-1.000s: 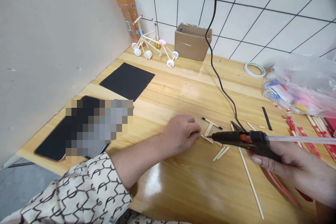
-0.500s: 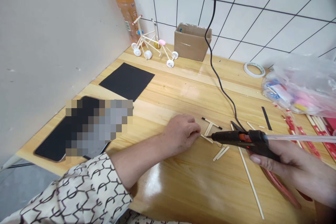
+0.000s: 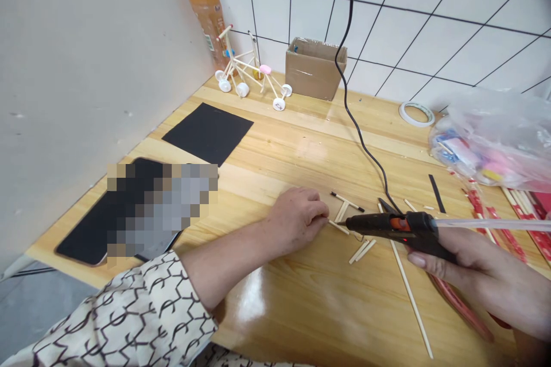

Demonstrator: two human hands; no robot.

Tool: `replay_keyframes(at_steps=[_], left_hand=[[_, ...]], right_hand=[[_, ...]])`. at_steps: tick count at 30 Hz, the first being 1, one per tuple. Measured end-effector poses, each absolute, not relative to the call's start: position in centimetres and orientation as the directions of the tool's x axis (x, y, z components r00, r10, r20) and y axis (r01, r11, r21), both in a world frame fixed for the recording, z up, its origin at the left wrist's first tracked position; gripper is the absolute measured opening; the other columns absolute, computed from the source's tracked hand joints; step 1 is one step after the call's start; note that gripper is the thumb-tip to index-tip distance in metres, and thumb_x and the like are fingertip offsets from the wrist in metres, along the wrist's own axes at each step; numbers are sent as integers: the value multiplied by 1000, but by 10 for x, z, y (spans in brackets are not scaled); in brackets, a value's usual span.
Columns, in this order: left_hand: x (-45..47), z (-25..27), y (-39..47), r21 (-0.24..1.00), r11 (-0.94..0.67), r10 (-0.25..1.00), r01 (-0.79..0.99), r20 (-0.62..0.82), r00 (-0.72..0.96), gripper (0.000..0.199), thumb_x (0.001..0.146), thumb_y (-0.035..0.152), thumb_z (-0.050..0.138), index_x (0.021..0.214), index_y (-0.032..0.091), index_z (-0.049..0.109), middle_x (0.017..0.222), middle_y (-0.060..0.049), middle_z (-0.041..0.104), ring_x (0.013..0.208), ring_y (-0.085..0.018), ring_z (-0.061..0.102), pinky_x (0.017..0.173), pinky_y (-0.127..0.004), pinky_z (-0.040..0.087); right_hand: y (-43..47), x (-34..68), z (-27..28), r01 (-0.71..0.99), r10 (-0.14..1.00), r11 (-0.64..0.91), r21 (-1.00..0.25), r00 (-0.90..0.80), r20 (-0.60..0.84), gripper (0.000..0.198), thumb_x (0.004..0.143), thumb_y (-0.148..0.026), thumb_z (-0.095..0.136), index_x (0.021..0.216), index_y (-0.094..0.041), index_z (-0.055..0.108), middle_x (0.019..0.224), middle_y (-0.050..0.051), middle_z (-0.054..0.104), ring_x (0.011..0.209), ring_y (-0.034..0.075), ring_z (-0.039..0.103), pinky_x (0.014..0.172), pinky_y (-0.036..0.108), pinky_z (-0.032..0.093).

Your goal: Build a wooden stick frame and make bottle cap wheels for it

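My left hand (image 3: 299, 215) rests low over the table, its fingers closed on one end of a short wooden stick (image 3: 340, 227). In my right hand (image 3: 469, 266) is a black hot glue gun (image 3: 387, 226) with a clear glue stick (image 3: 495, 223) in its back. The gun's nozzle is at the short stick, close to my left fingertips; whether it touches cannot be made out. Just beyond lies a T-shaped stick piece (image 3: 344, 205) with black ends. Two short cut sticks (image 3: 362, 252) lie below the gun, and a long stick (image 3: 411, 301) passes under it.
Red-handled pliers (image 3: 462, 307) lie partly under my right hand. The gun's black cord (image 3: 359, 132) runs up the wall. A stick tricycle model (image 3: 253, 69), cardboard box (image 3: 316, 71), drink bottle (image 3: 206, 11), tape roll (image 3: 416, 114), plastic bag (image 3: 503, 137), black sheet (image 3: 209, 133) and phones (image 3: 90, 223) surround the work.
The glue gun and my right hand have shifted very slightly left. My left hand stays in place on the short stick.
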State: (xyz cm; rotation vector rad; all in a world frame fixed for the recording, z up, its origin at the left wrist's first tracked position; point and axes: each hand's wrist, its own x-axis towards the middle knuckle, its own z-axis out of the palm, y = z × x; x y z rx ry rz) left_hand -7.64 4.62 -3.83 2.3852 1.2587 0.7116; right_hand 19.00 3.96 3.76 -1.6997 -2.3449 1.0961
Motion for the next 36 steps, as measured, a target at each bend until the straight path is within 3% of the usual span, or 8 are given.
replay_keyframes(at_steps=[20, 36], left_hand=[[-77, -39, 46, 532, -535, 840, 656, 255, 479, 16, 80, 21, 53, 72, 19, 67, 70, -2, 63, 68, -15, 57, 62, -26, 39], [-76, -39, 46, 527, -547, 834, 650, 276, 478, 16, 80, 20, 53, 71, 19, 67, 70, -2, 64, 66, -15, 57, 61, -26, 40]], right_hand=[[41, 187, 42, 821, 841, 153, -551, -400, -364, 40, 75, -57, 52, 93, -25, 68, 87, 6, 71, 76, 28, 64, 70, 37, 53], [41, 183, 41, 821, 834, 202, -533, -430, -345, 37, 80, -54, 49, 93, -24, 66, 92, 5, 70, 85, 26, 64, 76, 33, 53]])
